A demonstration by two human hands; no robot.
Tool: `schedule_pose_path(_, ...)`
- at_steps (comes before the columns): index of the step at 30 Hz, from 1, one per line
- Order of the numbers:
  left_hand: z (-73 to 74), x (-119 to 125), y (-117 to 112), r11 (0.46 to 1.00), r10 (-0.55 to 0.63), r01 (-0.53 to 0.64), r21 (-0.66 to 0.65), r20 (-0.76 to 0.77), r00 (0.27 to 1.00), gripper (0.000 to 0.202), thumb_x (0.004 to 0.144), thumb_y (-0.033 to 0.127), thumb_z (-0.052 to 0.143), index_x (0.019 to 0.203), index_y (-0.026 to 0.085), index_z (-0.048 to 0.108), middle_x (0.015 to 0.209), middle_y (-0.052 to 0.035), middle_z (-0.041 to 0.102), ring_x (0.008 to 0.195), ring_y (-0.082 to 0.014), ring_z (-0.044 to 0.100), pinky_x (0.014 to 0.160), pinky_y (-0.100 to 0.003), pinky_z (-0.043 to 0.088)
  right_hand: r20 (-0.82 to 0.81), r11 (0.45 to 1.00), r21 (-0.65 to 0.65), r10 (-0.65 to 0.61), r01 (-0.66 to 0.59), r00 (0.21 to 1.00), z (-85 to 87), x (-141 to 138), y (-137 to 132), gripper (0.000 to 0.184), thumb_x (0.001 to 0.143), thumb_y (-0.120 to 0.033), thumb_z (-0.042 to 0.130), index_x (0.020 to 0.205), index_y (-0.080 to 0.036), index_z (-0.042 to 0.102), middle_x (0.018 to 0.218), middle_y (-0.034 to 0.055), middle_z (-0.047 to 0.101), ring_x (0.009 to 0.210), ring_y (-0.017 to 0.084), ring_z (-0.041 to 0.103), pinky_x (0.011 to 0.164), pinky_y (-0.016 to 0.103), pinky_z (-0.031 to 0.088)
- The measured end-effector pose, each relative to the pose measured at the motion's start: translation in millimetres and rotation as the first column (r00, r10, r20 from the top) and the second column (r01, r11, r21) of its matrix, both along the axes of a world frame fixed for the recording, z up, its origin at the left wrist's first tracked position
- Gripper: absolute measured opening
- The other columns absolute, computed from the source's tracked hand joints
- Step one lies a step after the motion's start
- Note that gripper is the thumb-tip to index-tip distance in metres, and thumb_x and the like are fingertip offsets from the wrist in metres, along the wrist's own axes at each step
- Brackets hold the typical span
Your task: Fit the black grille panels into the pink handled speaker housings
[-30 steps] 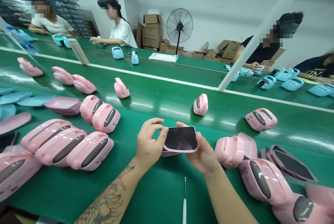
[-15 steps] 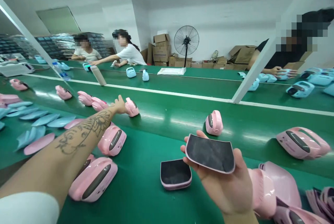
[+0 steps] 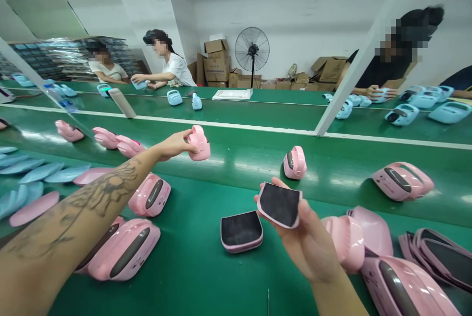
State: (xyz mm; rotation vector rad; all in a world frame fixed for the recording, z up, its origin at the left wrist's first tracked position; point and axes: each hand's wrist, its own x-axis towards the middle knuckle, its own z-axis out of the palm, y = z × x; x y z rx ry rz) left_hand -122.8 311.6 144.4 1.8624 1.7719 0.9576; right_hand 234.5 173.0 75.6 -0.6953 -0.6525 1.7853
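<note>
My left hand (image 3: 177,145) reaches out over the green belt, its fingers closed on a small pink plastic housing with a handle (image 3: 199,145). Nearer to me, my right hand (image 3: 308,237) grips a flat pad with a black face and pink rim (image 3: 280,204), thumb on one edge and fingers beneath. Just left of that hand, a similar black-faced pad (image 3: 241,231) lies on the green surface, apparently stacked on another. Beneath my left forearm sit pink housings (image 3: 127,249) with dark oval windows. One more pink housing (image 3: 295,162) stands on the belt beyond my right hand.
Pink housings (image 3: 416,281) and a pile of pink-rimmed pads (image 3: 438,257) lie at right. Blue curved panels (image 3: 40,173) spread at left. A white slanted post (image 3: 354,70) rises from the white rail (image 3: 228,126). Across the belt, several people handle blue housings (image 3: 401,113).
My left hand has lifted the pink housing off the belt and brought it slightly right. My right hand has tilted its pad and shifted left in view. The camera view has turned a little.
</note>
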Motion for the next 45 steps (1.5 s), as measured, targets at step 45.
schedule_pose_path(45,-90.5,140.0,-207.7,0.972,-0.215,0.216,0.088,0.704,0.677,0.091,0.086,0.074,0.074,0.16,0.027,0.05,0.169,-0.0164,0.045,0.144,-0.0455,0.057,0.103,-0.051,0.063,0.522,0.955,0.282,-0.069,-0.095,0.85,-20.8,-30.9,-56.7,0.097,0.078,-0.089,0.068,0.152,-0.027,0.056,0.154,0.0137,0.061,0.139,0.039,0.059,0.111,0.052,0.054)
